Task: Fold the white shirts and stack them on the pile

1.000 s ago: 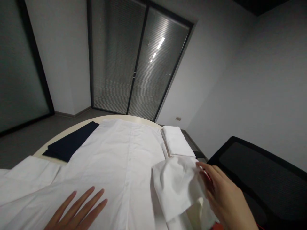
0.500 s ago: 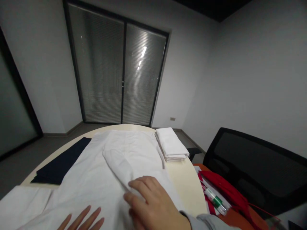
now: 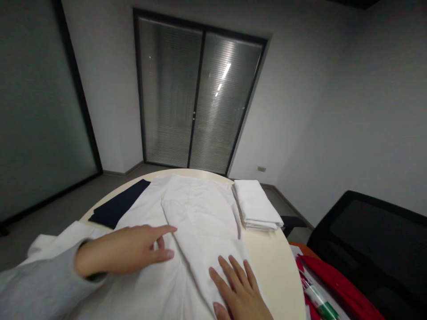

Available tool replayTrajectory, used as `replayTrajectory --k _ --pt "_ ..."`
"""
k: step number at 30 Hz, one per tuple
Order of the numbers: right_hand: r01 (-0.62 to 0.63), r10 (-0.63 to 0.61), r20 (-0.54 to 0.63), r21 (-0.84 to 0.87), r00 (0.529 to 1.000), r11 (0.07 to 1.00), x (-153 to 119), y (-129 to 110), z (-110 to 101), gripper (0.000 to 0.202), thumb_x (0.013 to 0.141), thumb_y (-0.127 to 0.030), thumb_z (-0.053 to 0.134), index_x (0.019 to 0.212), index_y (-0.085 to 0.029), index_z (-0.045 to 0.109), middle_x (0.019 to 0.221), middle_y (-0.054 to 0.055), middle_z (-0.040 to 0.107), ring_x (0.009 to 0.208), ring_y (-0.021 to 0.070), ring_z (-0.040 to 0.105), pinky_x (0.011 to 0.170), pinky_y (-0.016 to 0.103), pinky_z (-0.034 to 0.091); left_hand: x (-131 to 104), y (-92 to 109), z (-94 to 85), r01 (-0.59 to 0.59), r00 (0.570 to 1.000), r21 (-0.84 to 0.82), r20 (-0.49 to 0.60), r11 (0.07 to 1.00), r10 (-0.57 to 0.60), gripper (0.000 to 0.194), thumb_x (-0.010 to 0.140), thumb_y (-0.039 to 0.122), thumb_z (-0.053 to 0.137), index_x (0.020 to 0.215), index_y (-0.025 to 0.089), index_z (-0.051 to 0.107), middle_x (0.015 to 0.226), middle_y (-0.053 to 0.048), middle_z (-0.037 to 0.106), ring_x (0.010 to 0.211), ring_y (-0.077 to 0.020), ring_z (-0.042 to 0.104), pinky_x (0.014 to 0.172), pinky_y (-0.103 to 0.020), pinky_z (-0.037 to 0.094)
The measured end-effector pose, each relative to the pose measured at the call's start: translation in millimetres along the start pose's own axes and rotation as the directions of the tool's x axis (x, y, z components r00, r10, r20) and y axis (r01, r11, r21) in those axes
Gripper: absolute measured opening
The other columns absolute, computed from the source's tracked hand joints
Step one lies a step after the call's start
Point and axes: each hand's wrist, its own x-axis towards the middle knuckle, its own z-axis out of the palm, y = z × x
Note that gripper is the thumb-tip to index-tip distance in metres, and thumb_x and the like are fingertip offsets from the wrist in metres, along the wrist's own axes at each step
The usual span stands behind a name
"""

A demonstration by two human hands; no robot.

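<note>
A large white garment [image 3: 187, 218] lies spread over the table, with a long sleeve-like part folded inward along its right half. My right hand [image 3: 242, 291] rests on this folded part near the front, fingers spread and palm down. Over the middle of the garment is my left hand [image 3: 133, 249], reaching in from the left. Its index finger and thumb are stretched apart with nothing visible between them; the other fingers are partly hidden. At the left, some of the white fabric bunches behind my left wrist.
The round cream table [image 3: 271, 266] carries a folded dark navy cloth [image 3: 122, 202] at left and a stack of folded white cloth [image 3: 256, 204] at right. A black mesh chair [image 3: 367, 240] stands at right, with a red item [image 3: 340, 284] and a clear-and-green packaged item [image 3: 320, 302] near it.
My left hand has moved up and inward over the garment from the lower edge. My right hand has slid down and right along the folded part, flattening out. The view has turned left.
</note>
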Motion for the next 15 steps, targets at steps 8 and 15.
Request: replayTrajectory --k 8,15 --pt "0.038 -0.051 -0.089 -0.145 0.995 0.989 3 0 -4 0.061 0.094 -0.07 0.058 0.146 -0.038 0.059 0.143 0.008 0.064 0.116 0.0423 0.072 0.081 0.065 0.064 120 23 -15.3 -0.079 0.994 0.191 0.093 0.978 0.063 0.071 0.102 0.06 0.041 0.164 0.027 0.035 0.113 -0.01 0.081 0.093 -0.025 0.077 0.093 -0.036 0.053" --pt "0.102 -0.166 -0.226 -0.271 0.96 0.957 2 12 5 0.056 0.099 -0.069 0.049 0.144 -0.038 0.062 0.134 0.005 0.072 0.107 0.0342 0.076 0.077 0.05 0.063 143 22 -0.5 -0.097 0.995 0.363 0.01 0.927 0.101 0.039 0.1 0.046 0.047 0.108 0.026 0.08 0.117 -0.015 0.078 0.108 -0.0342 0.073 0.091 -0.047 0.054"
